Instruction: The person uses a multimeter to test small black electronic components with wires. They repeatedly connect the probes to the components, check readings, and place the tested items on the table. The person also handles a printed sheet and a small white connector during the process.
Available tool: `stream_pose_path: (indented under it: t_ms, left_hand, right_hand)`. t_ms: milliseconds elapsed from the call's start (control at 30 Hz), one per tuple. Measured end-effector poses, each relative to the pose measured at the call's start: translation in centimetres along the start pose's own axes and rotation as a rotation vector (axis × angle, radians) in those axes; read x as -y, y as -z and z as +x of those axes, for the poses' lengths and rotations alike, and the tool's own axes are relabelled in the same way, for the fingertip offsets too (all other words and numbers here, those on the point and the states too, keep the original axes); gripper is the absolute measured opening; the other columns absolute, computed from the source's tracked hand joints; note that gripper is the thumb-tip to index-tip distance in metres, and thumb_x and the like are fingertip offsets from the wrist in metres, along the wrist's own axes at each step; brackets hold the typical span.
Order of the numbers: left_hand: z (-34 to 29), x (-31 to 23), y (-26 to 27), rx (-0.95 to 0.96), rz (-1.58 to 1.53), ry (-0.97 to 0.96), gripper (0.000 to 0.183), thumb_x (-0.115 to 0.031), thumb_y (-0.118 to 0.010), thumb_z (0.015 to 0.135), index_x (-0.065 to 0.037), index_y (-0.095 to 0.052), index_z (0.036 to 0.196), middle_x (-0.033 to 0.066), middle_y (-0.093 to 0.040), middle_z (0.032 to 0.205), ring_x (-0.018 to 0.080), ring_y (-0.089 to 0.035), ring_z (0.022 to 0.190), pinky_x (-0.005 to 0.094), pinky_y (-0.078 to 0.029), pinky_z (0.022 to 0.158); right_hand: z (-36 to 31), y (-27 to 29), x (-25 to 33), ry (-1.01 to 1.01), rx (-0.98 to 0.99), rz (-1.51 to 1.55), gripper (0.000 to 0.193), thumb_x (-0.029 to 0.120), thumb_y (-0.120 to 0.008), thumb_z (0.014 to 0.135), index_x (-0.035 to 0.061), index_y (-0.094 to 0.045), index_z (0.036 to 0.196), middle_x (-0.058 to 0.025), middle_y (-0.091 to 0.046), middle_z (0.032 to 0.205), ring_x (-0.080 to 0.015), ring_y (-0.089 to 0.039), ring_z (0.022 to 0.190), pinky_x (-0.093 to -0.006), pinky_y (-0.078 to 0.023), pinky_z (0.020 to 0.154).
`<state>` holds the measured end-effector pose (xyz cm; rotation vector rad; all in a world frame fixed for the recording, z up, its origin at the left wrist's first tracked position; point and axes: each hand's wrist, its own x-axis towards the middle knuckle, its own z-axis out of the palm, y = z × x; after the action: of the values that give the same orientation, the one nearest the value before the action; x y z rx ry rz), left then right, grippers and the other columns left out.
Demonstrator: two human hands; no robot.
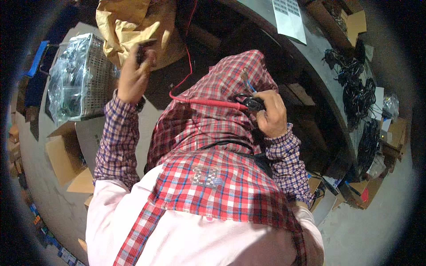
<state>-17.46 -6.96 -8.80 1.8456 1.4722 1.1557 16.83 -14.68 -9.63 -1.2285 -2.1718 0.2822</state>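
Observation:
My right hand (273, 116) is closed round a small coiled black cable (252, 103) above my lap. Thin wire ends (248, 82), one of them blue, stick up from that hand. A red test probe (213, 103) lies across the checked apron (213, 133), its tip end meeting the coil. From the probe a thin red lead (190, 57) runs up past the far edge. My left hand (134, 75) is raised at the far left, in front of a yellowish sack (133, 26). Its fingers are closed on a small dark object (141, 52) whose kind I cannot make out.
A plastic-lined crate (91, 75) stands at the left, with an open cardboard box (64, 153) nearer me. On the curved grey table (319, 57) at the right lie bundled black cables (359, 93) and a printed sheet (289, 17). Another carton (339, 22) sits at the far right.

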Motion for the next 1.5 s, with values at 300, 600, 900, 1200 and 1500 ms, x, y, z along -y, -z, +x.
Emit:
stream_pose_path:
  t_ms: [300,600,900,1200,1500]
  left_hand:
    - [0.5,-2.0,-4.8,0.495,-0.058,-0.045,0.018,-0.02,-0.055,0.091,-0.005,-0.049,0.101,0.0224,-0.061,0.085,0.0419,-0.059,0.084,0.0439,-0.047,0.069]
    - [0.2,-3.6,-5.0,0.558,0.115,-0.027,0.029,-0.02,-0.06,0.088,-0.004,-0.048,0.109,0.0239,-0.06,0.086,0.0453,-0.056,0.084,0.0439,-0.047,0.067]
    - [0.3,-2.6,-5.8,0.567,0.138,-0.031,0.022,-0.026,-0.056,0.09,-0.008,-0.051,0.1,0.0216,-0.062,0.087,0.0425,-0.059,0.085,0.0475,-0.047,0.069]
    - [0.2,-2.1,-5.6,0.548,0.153,-0.002,0.023,-0.026,-0.058,0.088,-0.007,-0.051,0.101,0.0228,-0.062,0.085,0.043,-0.059,0.084,0.0485,-0.047,0.067]
    - [0.3,-1.3,-6.0,0.559,0.147,0.011,0.023,-0.023,-0.059,0.087,-0.005,-0.051,0.099,0.0229,-0.063,0.086,0.0428,-0.059,0.085,0.0485,-0.047,0.068]
  right_hand:
    - [1.4,0.4,1.3,0.122,0.149,-0.025,0.04,0.003,-0.065,0.059,0.0039,-0.058,0.098,-0.0112,-0.058,0.089,-0.0299,-0.056,0.081,-0.0393,-0.044,0.073]
    - [2.7,0.2,2.0,0.167,0.179,-0.098,0.037,0.006,-0.066,0.062,0.004,-0.057,0.098,-0.0099,-0.056,0.085,-0.0272,-0.056,0.08,-0.0377,-0.044,0.071]
    - [3.1,-0.8,2.1,0.304,0.227,-0.278,0.021,0.012,-0.058,0.073,0.0053,-0.059,0.093,-0.0061,-0.055,0.08,-0.0219,-0.057,0.074,-0.0335,-0.044,0.067]
    - [3.8,-1.1,2.2,0.333,0.201,-0.33,0.011,0.015,-0.055,0.077,0.0083,-0.058,0.086,-0.0031,-0.052,0.075,-0.0174,-0.054,0.071,-0.0294,-0.043,0.063]
    - [3.8,-1.2,2.1,0.364,0.184,-0.355,0.012,0.016,-0.054,0.077,0.0085,-0.058,0.085,-0.0023,-0.053,0.075,-0.0165,-0.054,0.072,-0.0291,-0.043,0.064]
